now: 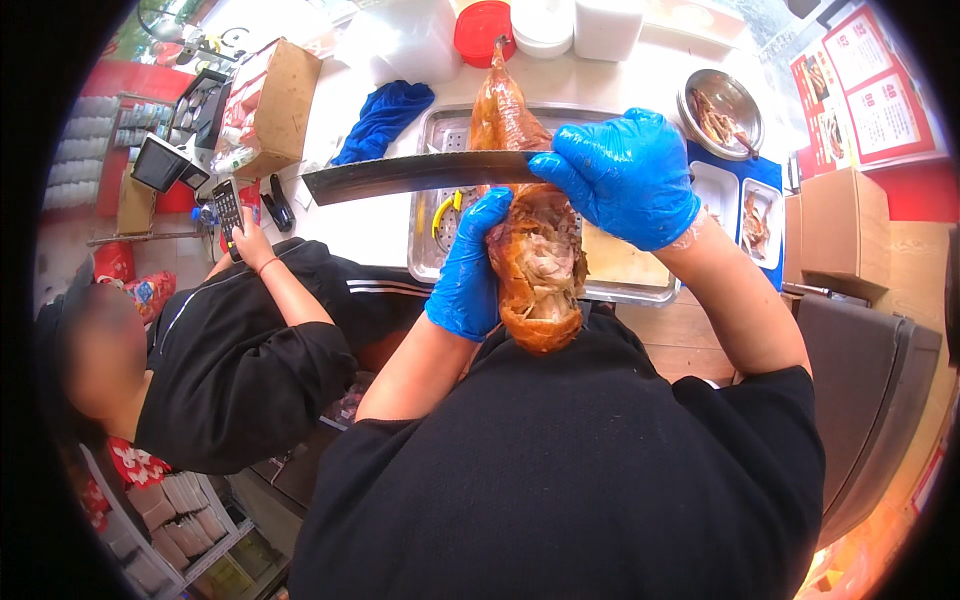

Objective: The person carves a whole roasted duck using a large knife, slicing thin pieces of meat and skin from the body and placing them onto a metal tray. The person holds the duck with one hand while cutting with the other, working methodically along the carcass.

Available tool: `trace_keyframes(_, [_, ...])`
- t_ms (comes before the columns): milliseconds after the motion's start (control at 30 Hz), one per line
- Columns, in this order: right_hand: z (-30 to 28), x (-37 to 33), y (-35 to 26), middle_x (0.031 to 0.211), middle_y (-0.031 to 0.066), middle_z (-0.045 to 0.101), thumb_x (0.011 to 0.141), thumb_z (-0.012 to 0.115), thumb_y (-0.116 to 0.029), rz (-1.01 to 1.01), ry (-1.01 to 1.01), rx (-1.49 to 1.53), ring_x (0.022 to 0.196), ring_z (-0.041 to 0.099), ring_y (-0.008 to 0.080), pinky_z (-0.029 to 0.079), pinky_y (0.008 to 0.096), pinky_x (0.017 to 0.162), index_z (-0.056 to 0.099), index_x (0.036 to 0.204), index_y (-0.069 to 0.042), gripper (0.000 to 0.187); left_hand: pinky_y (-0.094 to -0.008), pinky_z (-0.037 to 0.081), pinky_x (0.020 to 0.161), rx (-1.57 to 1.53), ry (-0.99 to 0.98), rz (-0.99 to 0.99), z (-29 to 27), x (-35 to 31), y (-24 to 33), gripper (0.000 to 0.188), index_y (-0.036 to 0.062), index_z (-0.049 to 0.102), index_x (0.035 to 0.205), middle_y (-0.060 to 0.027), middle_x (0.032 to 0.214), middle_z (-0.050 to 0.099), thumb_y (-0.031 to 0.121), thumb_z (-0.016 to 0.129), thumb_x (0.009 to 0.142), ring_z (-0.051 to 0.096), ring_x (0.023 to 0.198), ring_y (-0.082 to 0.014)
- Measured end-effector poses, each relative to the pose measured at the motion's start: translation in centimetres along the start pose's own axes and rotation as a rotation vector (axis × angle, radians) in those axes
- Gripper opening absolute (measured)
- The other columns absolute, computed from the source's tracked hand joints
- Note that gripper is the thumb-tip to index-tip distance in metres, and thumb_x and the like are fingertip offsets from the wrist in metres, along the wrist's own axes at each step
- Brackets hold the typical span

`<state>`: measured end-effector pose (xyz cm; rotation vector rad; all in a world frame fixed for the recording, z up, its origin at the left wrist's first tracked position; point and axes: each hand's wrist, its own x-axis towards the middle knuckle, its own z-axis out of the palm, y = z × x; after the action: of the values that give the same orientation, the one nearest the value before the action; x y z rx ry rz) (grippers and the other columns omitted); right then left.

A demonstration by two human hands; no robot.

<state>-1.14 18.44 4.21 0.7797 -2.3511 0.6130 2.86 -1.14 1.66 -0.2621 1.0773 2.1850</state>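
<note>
My left hand (468,265), in a blue glove, is closed around the side of a roast duck (540,310). The duck's near end is cut open and shows pale meat; its browned neck reaches away from me. My right hand (630,180), also gloved in blue, grips a broad-bladed knife (420,178). The blade lies level across the duck and points left; its handle is hidden in my fist. Whether the edge touches the skin, I cannot tell. Beneath is a metal tray (665,294) holding a cutting board (625,262) and a yellow-handled tool (445,210).
At left, a co-worker's hand (250,240) holds a black remote control (228,212). A blue cloth (385,122) and a cardboard box (285,110) lie beyond. On the right are a metal bowl (690,95) with bony pieces, white trays (715,190) and another box (845,225).
</note>
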Motion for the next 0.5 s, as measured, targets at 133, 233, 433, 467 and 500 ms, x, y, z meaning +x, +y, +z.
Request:
trace_keyframes(133, [0.1, 0.0, 0.1, 0.050, 0.0071, 0.053, 0.090, 0.066, -0.038, -0.030, 0.032, -0.005, 0.042, 0.054, 0.0245, 0.043, 0.0328, 0.043, 0.058, 0.068, -0.015, 0.033, -0.0453, 0.052, 0.097, -0.006, -0.004, 0.001, -0.2, 0.0, -0.1, 0.065, 0.0087, 0.044, 0.138, -0.0173, 0.129, 0.056, 0.054, 0.051, 0.092, 0.059, 0.115, -0.0302])
trace_keyframes(233, [0.1, -0.1, 0.1, 0.050, 0.0068, 0.052, 0.089, 0.066, -0.038, -0.050, 0.024, -0.016, 0.042, 0.053, 0.0244, 0.043, 0.0326, 0.044, 0.056, 0.066, -0.015, 0.034, -0.0452, 0.052, 0.098, -0.061, -0.018, -0.020, -0.4, -0.2, -0.2, 0.063, 0.0087, 0.044, 0.139, -0.0174, 0.129, 0.056, 0.051, 0.052, 0.093, 0.059, 0.116, -0.0305])
trace_keyframes(433, [-0.3, -1.8, 1.7, 0.051, 0.0059, 0.050, 0.087, 0.068, -0.038, -0.101, 0.010, -0.083, 0.043, 0.052, 0.0237, 0.042, 0.0315, 0.044, 0.053, 0.064, -0.016, 0.036, -0.0442, 0.051, 0.099, -0.168, -0.044, 0.018, -0.9, -0.4, 0.0, 0.061, 0.0079, 0.042, 0.139, -0.0173, 0.130, 0.055, 0.048, 0.053, 0.094, 0.059, 0.116, -0.0299])
trace_keyframes(467, [-0.4, -2.0, 1.9, 0.051, 0.0059, 0.050, 0.087, 0.068, -0.038, -0.104, 0.007, -0.095, 0.043, 0.052, 0.0237, 0.042, 0.0314, 0.045, 0.053, 0.063, -0.016, 0.036, -0.0440, 0.052, 0.098, -0.149, -0.045, 0.032, -0.9, -0.4, 0.1, 0.062, 0.0077, 0.042, 0.140, -0.0175, 0.131, 0.055, 0.048, 0.053, 0.094, 0.059, 0.116, -0.0295])
trace_keyframes(500, [-0.5, -2.1, 1.8, 0.053, 0.0059, 0.051, 0.086, 0.069, -0.035, -0.096, -0.016, -0.096, 0.046, 0.053, 0.0244, 0.041, 0.0329, 0.047, 0.054, 0.064, -0.015, 0.033, -0.0437, 0.052, 0.098, -0.135, -0.037, 0.032, -0.9, -0.5, 0.2, 0.061, 0.0072, 0.042, 0.139, -0.0175, 0.131, 0.055, 0.047, 0.053, 0.095, 0.059, 0.116, -0.0294])
